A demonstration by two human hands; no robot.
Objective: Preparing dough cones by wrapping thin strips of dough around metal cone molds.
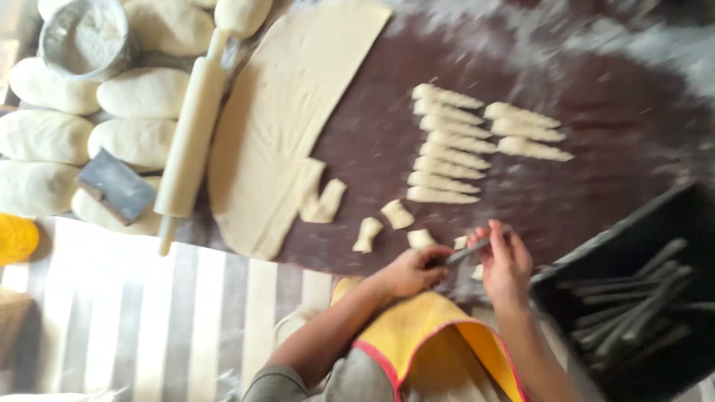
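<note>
1. the thin grey metal rod lies between our two hands at the near edge of the dark board. its long axis runs from lower left up to the right, slightly tilted.
2. our left hand is clenched around the lower end of the rod, knuckles up. the frame is blurred, so we cannot tell whether any dough is on it.
3. our right hand meets the upper end with the fingers half spread. it touches or lightly pinches the rod; we cannot tell a firm hold from the blur.
4. the left hand has the surer grasp, and the rod points away from it toward the right hand.
5. just beyond the hands lie small cut dough pieces. one pale bit sits close to the rod.
6. further out lie rows of shaped dough rolls side by side, with a second short group to their right.
7. to the right stands a dark bin holding more grey rods, close to the right forearm.
8. to the left lie the rolled dough sheet, a rolling pin, oval dough loaves, a flour tin and a dark scraper.
9. nearest us is our yellow apron with a red edge.
</note>
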